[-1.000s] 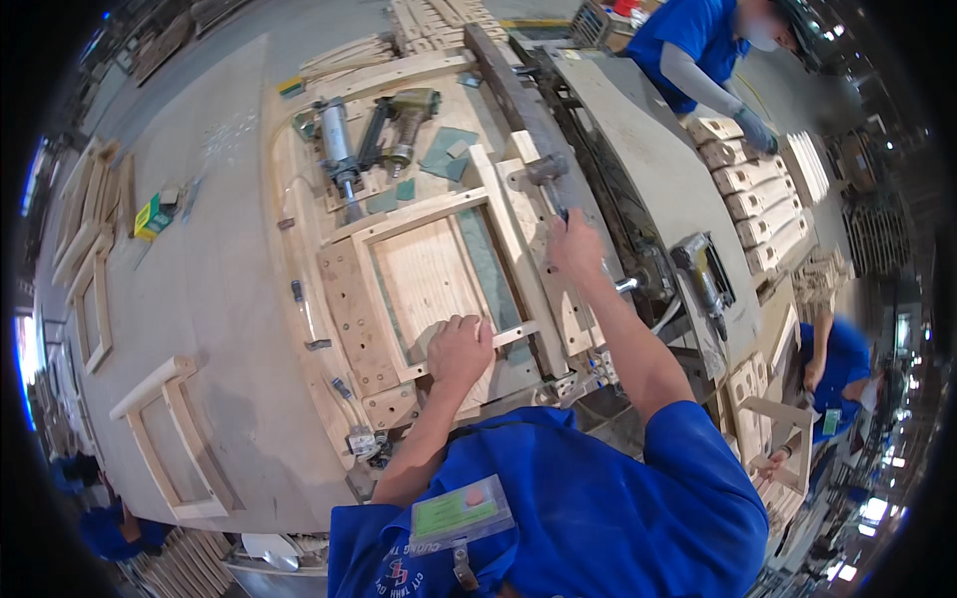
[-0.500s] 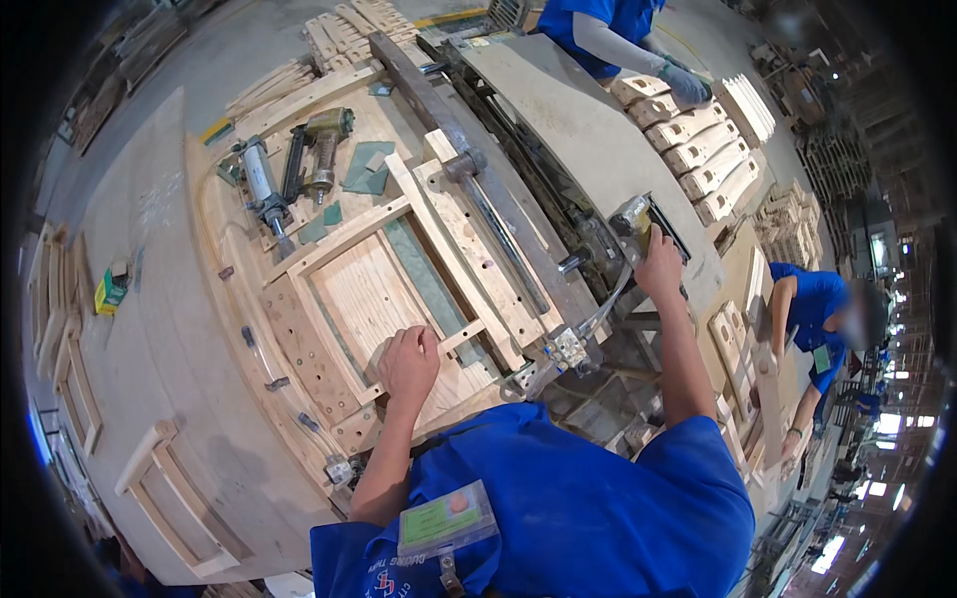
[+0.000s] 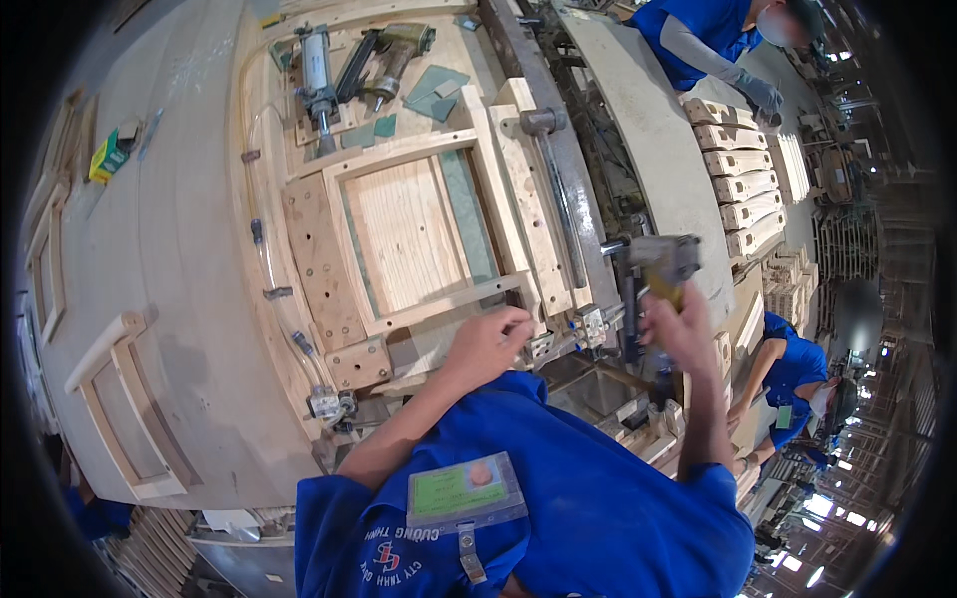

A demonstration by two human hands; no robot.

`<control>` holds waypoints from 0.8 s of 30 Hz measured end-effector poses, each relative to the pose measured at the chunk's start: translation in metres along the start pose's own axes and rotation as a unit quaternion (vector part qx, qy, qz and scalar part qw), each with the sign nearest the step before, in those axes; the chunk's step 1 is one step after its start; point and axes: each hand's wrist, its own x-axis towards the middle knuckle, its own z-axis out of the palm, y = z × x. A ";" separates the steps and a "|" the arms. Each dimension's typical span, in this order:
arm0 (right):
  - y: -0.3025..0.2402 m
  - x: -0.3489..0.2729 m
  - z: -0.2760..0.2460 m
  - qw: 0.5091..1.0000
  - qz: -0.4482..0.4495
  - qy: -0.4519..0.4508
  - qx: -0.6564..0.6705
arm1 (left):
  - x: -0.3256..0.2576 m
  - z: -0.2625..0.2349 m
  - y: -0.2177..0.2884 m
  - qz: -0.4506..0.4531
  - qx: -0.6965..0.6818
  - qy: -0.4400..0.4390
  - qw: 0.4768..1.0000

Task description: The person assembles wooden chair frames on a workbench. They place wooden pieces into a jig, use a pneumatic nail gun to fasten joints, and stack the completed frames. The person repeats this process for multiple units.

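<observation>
**Pistol-grip tool in your right hand**

Your right fingers wrap its handle, slightly blurred. The wooden frame lies to its left, beside the drilled block. Your left hand sits half-curled near the frame's near right corner — whether it grips anything, I cannot tell.

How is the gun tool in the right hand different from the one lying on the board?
The held gun is gripped in the right hand; the lying gun rests on the wooden board, untouched. The held gun looks blurry and shows yellow; the lying gun looks clearer and olive-brown. Both are gun-shaped tools.
</observation>
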 end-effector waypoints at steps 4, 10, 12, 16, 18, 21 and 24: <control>0.028 -0.019 0.084 0.993 0.007 -0.113 0.013 | 0.013 0.030 -0.039 -0.076 -0.031 -0.162 0.983; 0.069 -0.001 0.130 0.986 -0.095 -0.086 -0.111 | 0.029 0.030 -0.047 -0.181 -0.025 -0.131 0.974; 0.073 0.002 0.131 0.984 -0.093 -0.079 -0.132 | 0.033 0.031 -0.051 -0.174 0.015 -0.130 0.976; 0.072 0.004 0.133 0.982 -0.101 -0.080 -0.136 | 0.034 0.037 -0.064 -0.163 -0.034 -0.124 0.978; 0.072 0.004 0.133 0.975 -0.141 -0.076 -0.154 | 0.034 0.039 -0.068 -0.174 -0.035 -0.121 0.977; 0.068 0.005 0.132 0.970 -0.141 -0.086 -0.180 | 0.037 0.040 -0.069 -0.179 -0.034 -0.131 0.974; 0.061 0.006 0.131 0.969 -0.120 -0.097 -0.191 | 0.037 0.040 -0.070 -0.175 -0.039 -0.129 0.975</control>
